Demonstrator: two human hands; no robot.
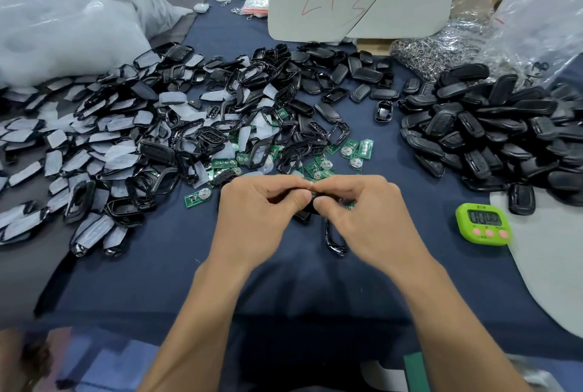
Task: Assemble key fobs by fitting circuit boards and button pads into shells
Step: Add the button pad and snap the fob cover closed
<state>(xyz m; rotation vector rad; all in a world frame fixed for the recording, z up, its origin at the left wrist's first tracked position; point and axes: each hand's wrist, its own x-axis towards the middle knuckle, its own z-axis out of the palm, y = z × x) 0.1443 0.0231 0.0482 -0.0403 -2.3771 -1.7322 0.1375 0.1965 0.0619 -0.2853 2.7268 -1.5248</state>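
- Over the table (284, 284): left hand (257, 205) and right hand (366, 207) meet, fingers (293, 200) of both curled and pinching one black shell (306, 215), mostly hidden between them.
- Green circuit boards (356, 150) scattered just beyond the hands.
- Loose shell parts (132, 139) heaped left, black fobs (492, 126) heaped right.
- Green timer (482, 224) right of the hands.

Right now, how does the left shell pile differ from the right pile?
Left pile carries white film on many pieces; right pile is bare black. Left pile shows glossy edges; right pile looks matte. Left pile spreads wide; right pile is heaped. Both hold black plastic parts.
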